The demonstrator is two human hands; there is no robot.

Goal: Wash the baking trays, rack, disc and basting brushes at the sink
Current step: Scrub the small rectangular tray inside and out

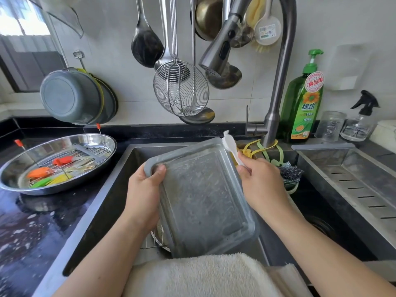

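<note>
A grey rectangular baking tray (201, 198) with rounded corners is held tilted over a dark, deep sink (111, 189), its dull, streaked inside facing up. The left hand (143, 189) has its grip clamped on the tray's far left corner, thumb on the inside face, fingers behind. The right hand (259, 179) is at the tray's far right edge, its grip closed round the handle of a white scrubbing brush (230, 146) whose bristled head points away over the far rim. Beneath the tray, low in the sink, part of a wire rack (153, 241) and a round metal rim show.

On the wet black tabletop (32, 228) to the left sits a shiny round steel tray (94, 140). It holds a small wire grid and several basting brushes (51, 170) with red, orange, green and yellow silicone heads.

A pale towel (192, 275) is draped over the sink's near edge. A curved metal tap (278, 71) rises at the far right, beside a green pump bottle of dish soap (304, 103). A dark scouring pad (290, 173) lies just right of the right hand. Ladles and a wire skimmer (181, 88) hang on the far wall.
</note>
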